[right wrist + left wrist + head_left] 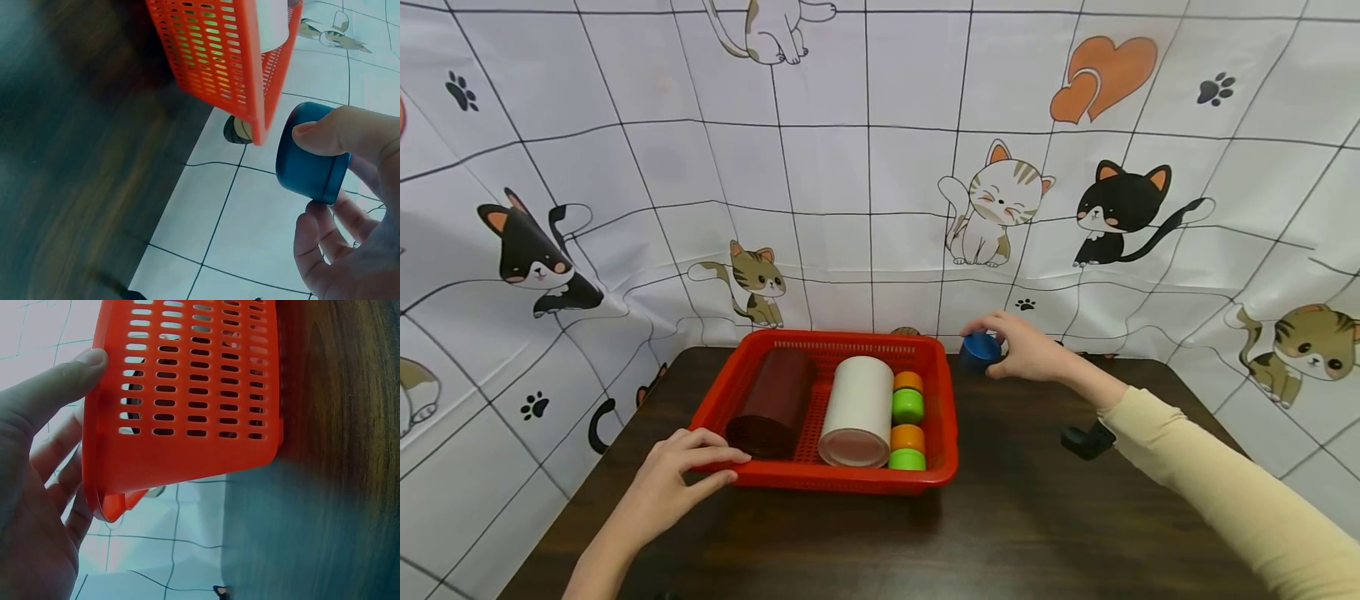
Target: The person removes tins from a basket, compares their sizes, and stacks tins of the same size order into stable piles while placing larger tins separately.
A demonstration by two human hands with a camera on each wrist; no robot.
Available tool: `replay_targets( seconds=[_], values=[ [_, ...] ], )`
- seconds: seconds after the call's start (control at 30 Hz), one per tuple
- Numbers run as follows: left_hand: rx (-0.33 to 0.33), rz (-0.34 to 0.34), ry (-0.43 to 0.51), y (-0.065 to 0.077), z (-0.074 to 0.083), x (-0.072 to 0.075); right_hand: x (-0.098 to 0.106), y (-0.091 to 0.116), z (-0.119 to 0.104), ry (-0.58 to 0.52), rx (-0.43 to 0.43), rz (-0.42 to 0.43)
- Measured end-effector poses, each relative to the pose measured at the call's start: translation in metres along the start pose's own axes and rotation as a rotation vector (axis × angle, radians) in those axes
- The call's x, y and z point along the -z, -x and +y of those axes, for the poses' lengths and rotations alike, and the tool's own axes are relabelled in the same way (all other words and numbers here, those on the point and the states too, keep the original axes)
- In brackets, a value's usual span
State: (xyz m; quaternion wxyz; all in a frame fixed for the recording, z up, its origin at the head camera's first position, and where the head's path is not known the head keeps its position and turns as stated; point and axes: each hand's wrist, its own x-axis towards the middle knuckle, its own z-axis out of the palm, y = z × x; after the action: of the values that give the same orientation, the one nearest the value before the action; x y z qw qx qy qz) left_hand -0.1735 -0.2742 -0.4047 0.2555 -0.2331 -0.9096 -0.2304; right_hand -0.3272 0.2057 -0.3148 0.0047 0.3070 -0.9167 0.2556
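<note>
My right hand pinches a small blue round container between thumb and fingers, beyond the right rim of a red plastic basket. In the right wrist view, the blue container is tilted and apart from the basket. My left hand grips the basket's front left corner; the left wrist view has the thumb outside the rim and fingers on its other side. Inside lie a dark brown roll, a white cylinder and two small orange-and-green containers, one behind the other, along the right wall.
The basket stands on a dark wooden table. A white sheet printed with cats and grid lines hangs behind and at both sides. Near the right sleeve is a black object, partly hidden.
</note>
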Motion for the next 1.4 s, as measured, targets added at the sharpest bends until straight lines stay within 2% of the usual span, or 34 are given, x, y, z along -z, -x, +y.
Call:
replay_targets(
  seconds=[0.17,0.3,0.53,0.93,1.17,1.4],
  values=[
    [0.042,-0.021,0.007,0.002,0.001,0.004,-0.002,0.005,0.005,0.017,-0.023,0.02],
    [0.043,-0.027,0.019,0.002,0.002,0.006,-0.005,0.006,0.012,0.038,-0.041,0.039],
    [-0.017,0.03,0.046,0.003,-0.002,0.001,-0.008,0.007,0.024,0.044,-0.06,0.049],
    [-0.034,0.103,0.087,0.008,-0.005,-0.003,-0.017,0.011,0.037,0.07,-0.054,0.029],
    [-0.024,0.085,0.1,0.011,-0.006,-0.002,-0.026,0.013,0.042,0.084,-0.06,0.031],
    [-0.067,0.073,0.095,0.009,-0.008,0.001,-0.035,0.013,0.052,0.114,-0.016,0.043]
  ],
)
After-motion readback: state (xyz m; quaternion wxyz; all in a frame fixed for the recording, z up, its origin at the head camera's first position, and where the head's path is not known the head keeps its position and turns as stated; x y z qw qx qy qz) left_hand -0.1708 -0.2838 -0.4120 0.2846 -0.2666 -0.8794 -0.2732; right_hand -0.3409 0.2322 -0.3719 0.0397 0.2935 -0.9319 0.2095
